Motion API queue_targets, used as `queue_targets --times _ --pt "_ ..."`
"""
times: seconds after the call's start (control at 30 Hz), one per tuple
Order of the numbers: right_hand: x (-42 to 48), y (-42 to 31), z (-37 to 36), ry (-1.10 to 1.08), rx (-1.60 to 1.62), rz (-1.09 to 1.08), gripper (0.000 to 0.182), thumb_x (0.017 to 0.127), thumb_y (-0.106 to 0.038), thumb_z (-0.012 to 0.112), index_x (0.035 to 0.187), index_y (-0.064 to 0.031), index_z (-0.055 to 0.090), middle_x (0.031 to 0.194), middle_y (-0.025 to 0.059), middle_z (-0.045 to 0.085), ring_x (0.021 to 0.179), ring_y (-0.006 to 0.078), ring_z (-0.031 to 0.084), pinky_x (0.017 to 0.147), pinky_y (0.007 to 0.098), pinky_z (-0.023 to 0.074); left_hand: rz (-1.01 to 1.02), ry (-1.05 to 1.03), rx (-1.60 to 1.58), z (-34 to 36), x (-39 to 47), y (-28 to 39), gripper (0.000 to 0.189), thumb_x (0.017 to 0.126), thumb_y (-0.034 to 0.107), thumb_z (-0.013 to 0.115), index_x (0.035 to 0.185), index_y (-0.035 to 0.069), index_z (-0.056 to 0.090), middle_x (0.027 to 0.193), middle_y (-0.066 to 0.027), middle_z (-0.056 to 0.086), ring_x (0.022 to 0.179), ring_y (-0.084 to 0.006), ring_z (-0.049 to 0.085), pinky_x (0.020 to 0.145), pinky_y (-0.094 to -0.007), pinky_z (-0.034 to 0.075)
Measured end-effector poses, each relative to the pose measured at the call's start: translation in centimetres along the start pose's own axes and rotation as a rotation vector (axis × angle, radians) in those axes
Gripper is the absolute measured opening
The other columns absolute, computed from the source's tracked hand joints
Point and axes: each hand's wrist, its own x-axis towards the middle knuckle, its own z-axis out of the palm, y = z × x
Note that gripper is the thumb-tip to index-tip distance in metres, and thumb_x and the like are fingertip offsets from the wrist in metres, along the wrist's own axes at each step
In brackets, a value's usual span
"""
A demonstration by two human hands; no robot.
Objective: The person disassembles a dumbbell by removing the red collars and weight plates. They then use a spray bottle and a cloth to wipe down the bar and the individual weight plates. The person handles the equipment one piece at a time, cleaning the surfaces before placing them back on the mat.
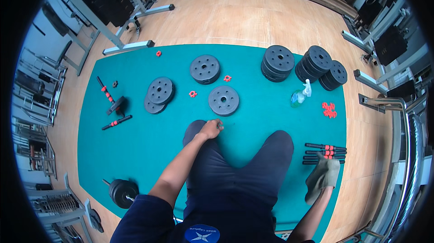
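Observation:
My left hand [213,129] rests over my left knee, fingers loosely curled, with nothing visible in it. A grey-green cloth [322,175] covers most of my right hand [326,188], which holds it at the near edge of a row of black dumbbell bars with red grips [325,147]. The fingers are hidden under the cloth. Just beyond my left hand a grey weight plate [223,100] lies flat. A spray bottle with green liquid [299,97] stands at the right, and a cluster of red star collar nuts [329,110] lies beyond the bars.
Stacked plates [278,63] stand at the far right of the green mat [162,148], other plates [160,90] left of centre. A partly loaded dumbbell [110,97], a short bar [117,122] and a loaded dumbbell [122,193] lie left. Gym machine frames [129,46] border the mat.

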Motion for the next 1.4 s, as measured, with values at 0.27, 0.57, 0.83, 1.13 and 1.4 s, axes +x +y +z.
queue_targets --times 0.27,0.57,0.83,1.13,1.4 --pt "11.8 -3.0 24.9 -0.392 -0.679 -0.598 0.018 0.092 -0.006 0.059 0.107 -0.0004 0.066 0.108 0.0093 0.066 0.099 0.0158 0.062 0.089 0.0315 0.0506 -0.118 0.162 -0.185 -3.2 1.2 -4.2 0.031 0.092 0.020 0.070 0.116 0.002 0.066 0.105 -0.0174 0.072 0.103 -0.0321 0.068 0.091 -0.0429 0.052" --pt "11.6 8.2 44.3 -1.102 -2.133 -0.828 0.031 0.100 -0.021 0.045 0.117 -0.0068 0.067 0.129 0.0141 0.063 0.122 0.0296 0.059 0.094 0.0500 0.0475 -0.199 0.266 0.347 -9.4 9.2 -13.2 0.047 0.087 0.014 0.071 0.132 0.008 0.057 0.131 -0.0156 0.054 0.122 -0.0327 0.054 0.098 -0.0458 0.051" --pt "28.4 5.7 57.2 -0.834 -1.392 -0.503 0.029 0.092 -0.008 0.053 0.117 -0.0112 0.068 0.118 0.0136 0.063 0.110 0.0344 0.064 0.090 0.0446 0.0546 -0.171 0.325 0.312 -9.5 15.5 -17.0 0.055 0.084 0.010 0.072 0.135 0.011 0.053 0.136 -0.0175 0.048 0.125 -0.0357 0.048 0.102 -0.0473 0.047" --pt "30.9 12.3 60.4 -0.756 -1.038 -0.269 0.039 0.087 -0.004 0.060 0.125 -0.0136 0.063 0.126 0.0154 0.057 0.113 0.0343 0.062 0.095 0.0463 0.0523 0.039 0.433 0.130 -10.2 17.1 -15.5 0.047 0.081 0.000 0.071 0.126 0.006 0.058 0.110 -0.0173 0.058 0.105 -0.0354 0.055 0.093 -0.0454 0.049" --pt "23.4 4.1 46.9 -0.559 -0.468 -0.253 0.041 0.078 -0.008 0.074 0.117 -0.0061 0.061 0.109 0.0145 0.059 0.102 0.0353 0.061 0.086 0.0414 0.0523 0.324 0.351 -0.233 -7.2 17.6 3.7 0.055 0.072 -0.001 0.080 0.120 0.000 0.054 0.109 -0.0165 0.064 0.098 -0.0341 0.063 0.085 -0.0403 0.053"
